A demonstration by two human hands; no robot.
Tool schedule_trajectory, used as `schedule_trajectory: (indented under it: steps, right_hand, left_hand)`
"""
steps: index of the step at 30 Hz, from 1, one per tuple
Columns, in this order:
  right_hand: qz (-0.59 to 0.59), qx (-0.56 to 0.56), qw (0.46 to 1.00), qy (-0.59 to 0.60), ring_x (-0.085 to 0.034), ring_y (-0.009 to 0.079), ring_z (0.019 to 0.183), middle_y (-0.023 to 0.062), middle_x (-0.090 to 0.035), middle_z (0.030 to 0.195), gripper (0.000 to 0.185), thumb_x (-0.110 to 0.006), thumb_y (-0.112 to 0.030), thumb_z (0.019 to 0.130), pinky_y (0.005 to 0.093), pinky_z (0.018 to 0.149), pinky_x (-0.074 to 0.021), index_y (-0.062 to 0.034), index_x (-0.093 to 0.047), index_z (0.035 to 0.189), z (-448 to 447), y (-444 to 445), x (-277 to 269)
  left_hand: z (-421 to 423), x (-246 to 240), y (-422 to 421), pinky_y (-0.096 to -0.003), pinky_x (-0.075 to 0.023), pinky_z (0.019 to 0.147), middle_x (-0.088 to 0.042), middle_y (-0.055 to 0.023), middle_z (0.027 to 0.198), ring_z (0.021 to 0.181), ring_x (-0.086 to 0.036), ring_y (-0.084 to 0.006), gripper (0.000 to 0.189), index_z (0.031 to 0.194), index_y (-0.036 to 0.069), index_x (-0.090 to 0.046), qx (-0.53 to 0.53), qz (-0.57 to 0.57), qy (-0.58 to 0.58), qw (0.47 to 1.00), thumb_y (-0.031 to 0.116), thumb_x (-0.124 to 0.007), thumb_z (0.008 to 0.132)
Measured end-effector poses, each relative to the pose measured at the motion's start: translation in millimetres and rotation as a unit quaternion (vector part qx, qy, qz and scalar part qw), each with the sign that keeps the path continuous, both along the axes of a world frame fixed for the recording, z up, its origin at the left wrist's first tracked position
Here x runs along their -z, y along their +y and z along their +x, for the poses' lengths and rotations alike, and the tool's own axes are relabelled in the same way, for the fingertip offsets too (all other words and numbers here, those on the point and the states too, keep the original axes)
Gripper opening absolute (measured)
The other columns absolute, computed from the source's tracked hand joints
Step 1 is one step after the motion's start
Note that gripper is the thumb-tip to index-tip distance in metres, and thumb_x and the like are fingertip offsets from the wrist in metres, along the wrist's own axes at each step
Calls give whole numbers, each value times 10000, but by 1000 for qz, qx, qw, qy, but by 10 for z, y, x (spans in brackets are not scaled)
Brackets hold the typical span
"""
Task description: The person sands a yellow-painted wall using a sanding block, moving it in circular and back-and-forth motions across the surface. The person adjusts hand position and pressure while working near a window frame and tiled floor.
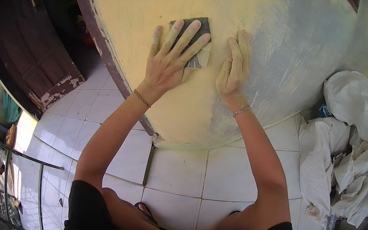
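A worn wall (pixel 177 114), yellow at the left and grey-blue at the right, stands before me. My left hand (pixel 171 54) lies with spread fingers over a dark sheet of sandpaper (pixel 202 25), pressing it flat on the wall. The sheet's lower part shows a pale, folded piece beside the index finger. My right hand (pixel 237 64) is a little to the right, side-on against the wall where yellow meets grey, its fingers partly curled. Nothing shows in it, though its palm is partly hidden. Pale dust coats the fingers of both hands.
A brown door frame (pixel 107 53) with peeling paint edges the wall at the left, beside a brown panelled door (pixel 37 43). White tiles (pixel 175 171) cover the floor. Crumpled white sacks (pixel 359 159) lie at the right. A metal railing (pixel 40 179) stands at the lower left.
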State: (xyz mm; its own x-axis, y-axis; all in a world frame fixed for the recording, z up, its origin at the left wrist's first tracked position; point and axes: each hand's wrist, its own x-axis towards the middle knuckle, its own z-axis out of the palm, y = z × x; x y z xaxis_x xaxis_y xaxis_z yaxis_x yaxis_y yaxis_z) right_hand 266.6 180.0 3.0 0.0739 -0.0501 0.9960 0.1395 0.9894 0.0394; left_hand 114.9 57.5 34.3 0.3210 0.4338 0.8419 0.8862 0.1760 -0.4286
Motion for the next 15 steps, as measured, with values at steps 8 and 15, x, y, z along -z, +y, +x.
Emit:
schedule_trajectory:
  steps: [8,15]
  right_hand:
    - [-3,31,999,-16,-404,484,1449,324,-447,1529,400,-366,-24,1056,567,1209,-329,94,-516,1408,4,66,79]
    - [-1,25,1000,-16,-391,488,1454,329,-456,1518,399,-365,-35,1058,583,1213,-315,108,-517,1398,25,79,69]
  left_hand:
    - [115,-1404,67,-595,-151,1253,-308,-36,1692,1553,-270,-328,660,1590,300,-419,40,96,-3,995,322,-577,949]
    - [-39,-1794,213,-596,-157,1251,-287,-58,1697,1558,-249,-346,685,1601,285,-393,79,185,-65,977,322,-588,946]
